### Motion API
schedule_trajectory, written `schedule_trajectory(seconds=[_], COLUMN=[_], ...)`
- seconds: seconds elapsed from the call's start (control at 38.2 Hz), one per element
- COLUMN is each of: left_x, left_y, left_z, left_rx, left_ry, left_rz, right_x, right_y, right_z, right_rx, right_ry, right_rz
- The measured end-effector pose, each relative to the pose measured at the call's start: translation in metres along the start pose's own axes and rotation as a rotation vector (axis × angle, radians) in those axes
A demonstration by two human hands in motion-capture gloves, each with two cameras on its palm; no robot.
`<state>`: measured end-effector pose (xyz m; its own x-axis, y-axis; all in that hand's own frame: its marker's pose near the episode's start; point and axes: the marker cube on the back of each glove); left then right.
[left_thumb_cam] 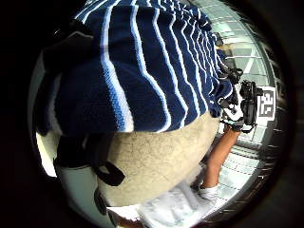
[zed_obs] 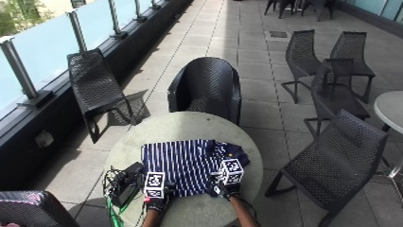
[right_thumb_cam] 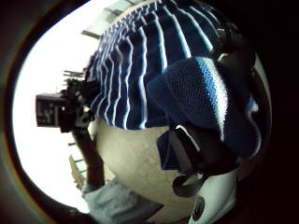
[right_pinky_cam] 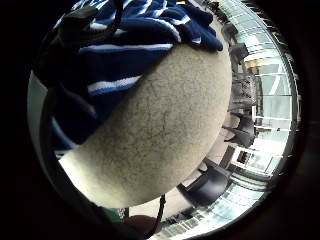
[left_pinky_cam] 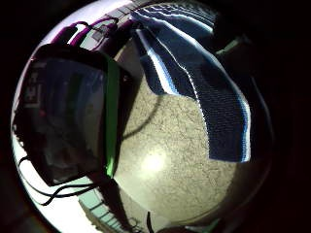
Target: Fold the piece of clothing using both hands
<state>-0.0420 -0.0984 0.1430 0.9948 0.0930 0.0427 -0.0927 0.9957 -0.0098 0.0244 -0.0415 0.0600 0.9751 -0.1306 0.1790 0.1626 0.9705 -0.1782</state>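
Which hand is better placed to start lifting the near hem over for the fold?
Neither clearly; probably both together. The left hand and right hand each grip the near edge of the striped shirt, one near each corner, on the round table.

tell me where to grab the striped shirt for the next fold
Take the striped shirt by its near hem corners, coming from the person's side. It lies flat on the round table, hem nearest, where the left hand and right hand already grip it.
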Motion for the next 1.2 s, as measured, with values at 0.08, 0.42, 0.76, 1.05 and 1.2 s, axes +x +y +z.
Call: schedule_trajectory(seconds=[0.08, 0.42, 0.76, 1.05, 1.2], left_x=[0.0, 0.017, 0.019, 0.025, 0.02], left_y=[-0.003, 0.069, 0.012, -0.048, -0.063], left_z=[-0.001, -0.08, -0.159, -0.145, -0.119], left_rx=[0.116, 0.048, -0.075, -0.174, 0.01], left_ry=[-0.055, 0.153, 0.066, -0.174, -0.124], left_rz=[0.027, 0.284, 0.18, -0.082, -0.11], right_x=[0.008, 0.04, 0.039, 0.015, 0.046], right_y=[-0.009, 0.039, -0.029, -0.074, -0.038], right_z=[0.013, -0.008, -0.101, -0.088, -0.086], right_rx=[0.066, 0.151, 0.222, 0.078, 0.192], right_ry=[-0.046, -0.057, -0.139, -0.004, -0.079], right_rz=[-0.019, -0.178, -0.036, 0.161, 0.347])
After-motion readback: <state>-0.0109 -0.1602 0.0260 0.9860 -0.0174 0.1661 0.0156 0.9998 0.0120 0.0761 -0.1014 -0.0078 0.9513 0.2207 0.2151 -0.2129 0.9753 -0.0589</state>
